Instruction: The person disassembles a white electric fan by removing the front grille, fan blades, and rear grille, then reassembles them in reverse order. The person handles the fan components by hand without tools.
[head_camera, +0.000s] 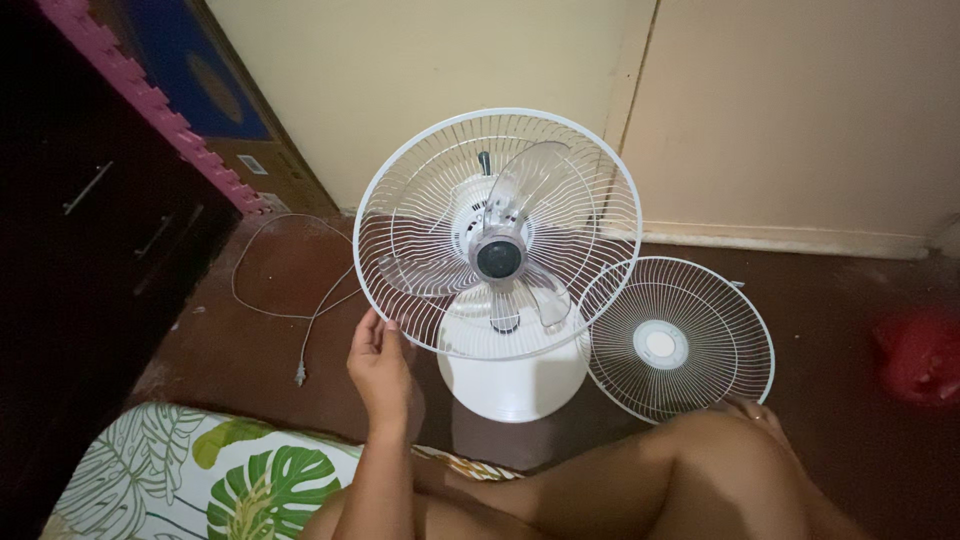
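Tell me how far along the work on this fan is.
Done: the front grille is off and leans beside the white base. In hand: the left hand grips the lower left rim of the rear grille; the right hand is mostly hidden behind a knee, near the front grille. Left: the clear blades and their dark hub cap are still mounted. The plug lies loose on the floor.

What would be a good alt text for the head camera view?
A left hand grips the lower rim of a white fan's rear grille; its clear blades are uncovered. The detached front grille leans beside the round base on a dark floor, with the right hand touching the grille's lower edge.
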